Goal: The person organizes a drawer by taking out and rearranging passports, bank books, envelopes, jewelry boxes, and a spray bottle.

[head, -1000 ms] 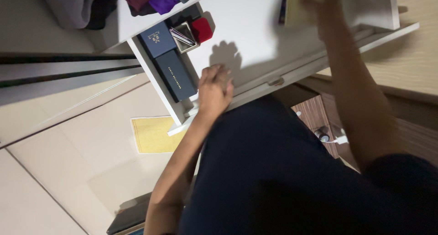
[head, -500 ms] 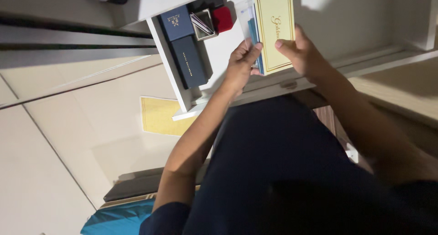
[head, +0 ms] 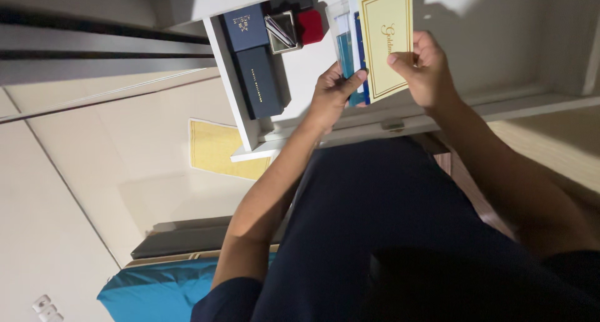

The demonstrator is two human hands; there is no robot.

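Holding a cream gold-bordered card over the open white drawer, my right hand pinches its edge while my left hand fingers clamp the blue booklets behind, fanned apart so I see each.

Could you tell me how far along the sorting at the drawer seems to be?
Done: the white drawer stands open. In hand: the right hand holds a cream card, the left hand a blue sleeve. Left: the navy boxes and red box lie untouched.
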